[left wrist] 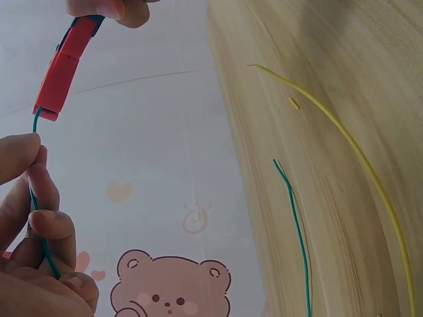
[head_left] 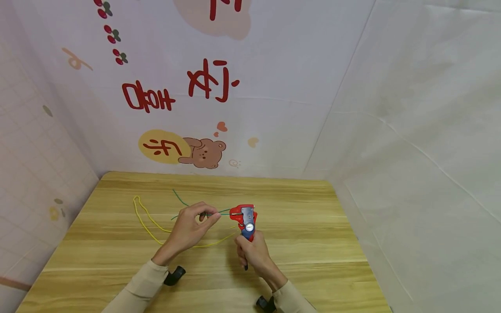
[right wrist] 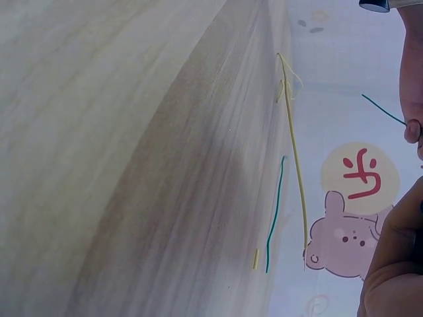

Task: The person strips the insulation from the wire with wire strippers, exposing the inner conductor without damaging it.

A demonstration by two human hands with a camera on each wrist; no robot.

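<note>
My left hand (head_left: 188, 228) pinches a thin green wire (left wrist: 35, 123) between thumb and fingers; its tail runs back past the palm. The wire's front end enters the red jaws of a red-and-blue wire stripper (head_left: 248, 217). Around the stripper's handle, my right hand (head_left: 255, 252) is curled, holding the tool upright above the table. Whether the jaws bite the wire is too small to tell. Below the hands, a second green wire (left wrist: 299, 231) and a long looped yellow wire (left wrist: 362, 158) lie on the wood. The yellow wire's near end looks bare.
A short yellow piece of insulation (left wrist: 295, 104) lies near the yellow wire's end. The wood-grain table (head_left: 313, 243) meets a printed white backdrop (head_left: 274, 108) at its far edge. Plain white sheeting (head_left: 422, 174) hangs at the right. Black wrist mounts (head_left: 175, 275) sit below the forearms.
</note>
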